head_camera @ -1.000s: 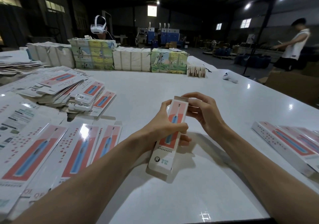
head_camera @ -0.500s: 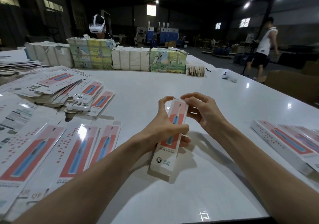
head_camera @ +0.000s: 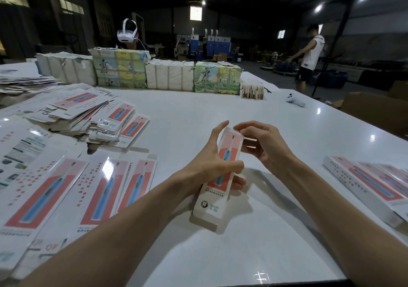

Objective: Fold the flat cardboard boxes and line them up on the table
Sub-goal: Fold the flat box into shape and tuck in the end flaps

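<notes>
white surface (head_camera: 187, 114) in a dim warehouse: my left hand (head_camera: 212, 165) grips the box (head_camera: 209, 207) at mid-length, long axis pointing away from me; my right hand (head_camera: 265, 145) pinches its far end.

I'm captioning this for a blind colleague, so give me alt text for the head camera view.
The left hand grips a toothbrush box over a white table while the right hand pinches its top end. Flat boxes lie at left, folded boxes at right.
</notes>
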